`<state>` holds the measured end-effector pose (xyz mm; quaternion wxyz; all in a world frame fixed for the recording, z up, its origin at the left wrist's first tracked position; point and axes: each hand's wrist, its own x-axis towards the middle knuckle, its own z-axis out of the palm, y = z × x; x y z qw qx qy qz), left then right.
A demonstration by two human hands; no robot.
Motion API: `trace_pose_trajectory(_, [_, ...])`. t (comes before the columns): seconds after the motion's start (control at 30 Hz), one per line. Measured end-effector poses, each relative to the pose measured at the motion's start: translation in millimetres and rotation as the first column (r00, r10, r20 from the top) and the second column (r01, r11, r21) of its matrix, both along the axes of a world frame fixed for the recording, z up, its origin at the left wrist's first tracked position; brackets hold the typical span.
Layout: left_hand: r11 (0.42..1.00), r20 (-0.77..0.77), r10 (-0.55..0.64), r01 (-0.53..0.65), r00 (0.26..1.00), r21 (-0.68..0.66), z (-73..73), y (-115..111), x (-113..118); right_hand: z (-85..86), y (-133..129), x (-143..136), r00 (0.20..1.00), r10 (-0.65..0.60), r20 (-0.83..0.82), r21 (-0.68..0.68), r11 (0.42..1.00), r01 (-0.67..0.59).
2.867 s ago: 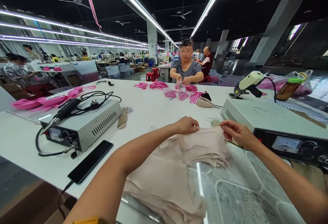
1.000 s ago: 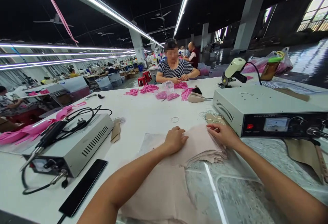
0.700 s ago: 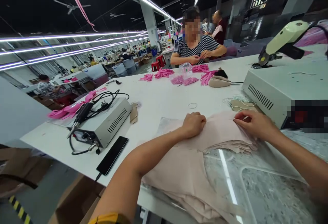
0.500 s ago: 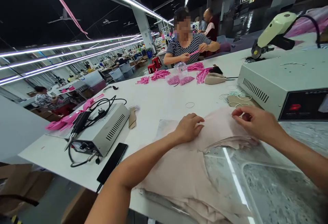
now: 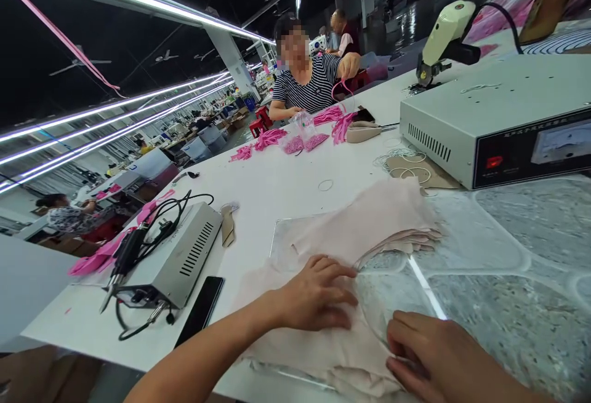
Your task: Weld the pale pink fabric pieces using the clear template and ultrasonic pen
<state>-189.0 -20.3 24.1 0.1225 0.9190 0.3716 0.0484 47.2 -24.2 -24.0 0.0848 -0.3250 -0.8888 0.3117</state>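
Two stacks of pale pink fabric pieces lie on a clear sheet over a marbled mat. My left hand rests with fingers spread on the upper left part of the near fabric stack. At that stack's right edge is my right hand, its thumb and fingers pinched together; whatever is between them is hidden. The far fabric stack lies just beyond both hands, untouched, with its layered edges facing right.
A grey control box stands at the right and a smaller box with a cabled tool at the left. Beside it lies a phone. Scissors and pink strips lie farther back. A person sits opposite.
Both hands have come nearer, from the far stack to the near one. The view has shifted to the right. The person opposite has raised one hand with a pink strip.
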Motion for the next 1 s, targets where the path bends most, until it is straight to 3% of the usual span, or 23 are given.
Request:
trace_pose_trajectory(0.13, [0.999,-0.015,-0.035,0.035,0.999,-0.006,4.5,4.5,6.9,-5.7,-2.5,2.0,0.994,0.016,-0.111,0.085,0.996,-0.006])
trace_pose_trajectory(0.3, [0.999,0.077,0.006,-0.002,0.997,-0.047,5.3,5.2,7.4,-10.3,-5.0,5.6,0.984,0.013,-0.176,0.117,0.993,0.008])
trace_pose_trajectory(0.63, [0.996,0.202,0.05,-0.034,0.978,-0.083,0.8,-0.1,3.6,11.5,7.2,-8.9,0.991,-0.068,-0.112,-0.146,0.988,0.051])
trace_pose_trajectory(0.8, [0.997,0.214,0.067,-0.058,0.974,-0.048,-3.8,-3.9,-0.7,11.3,5.4,-18.1,0.997,-0.07,-0.02,-0.133,0.989,0.066])
trace_pose_trajectory(0.9, [0.996,0.23,0.084,-0.072,0.969,-0.061,-1.0,-2.2,-3.2,20.3,21.7,-11.4,0.994,-0.097,-0.048,-0.114,0.989,0.091])
trace_pose_trajectory(1.0, [0.979,0.259,0.205,-0.196,0.944,-0.063,5.2,11.4,-0.8,35.3,70.5,-0.1,0.954,-0.213,-0.21,0.007,0.976,0.219])
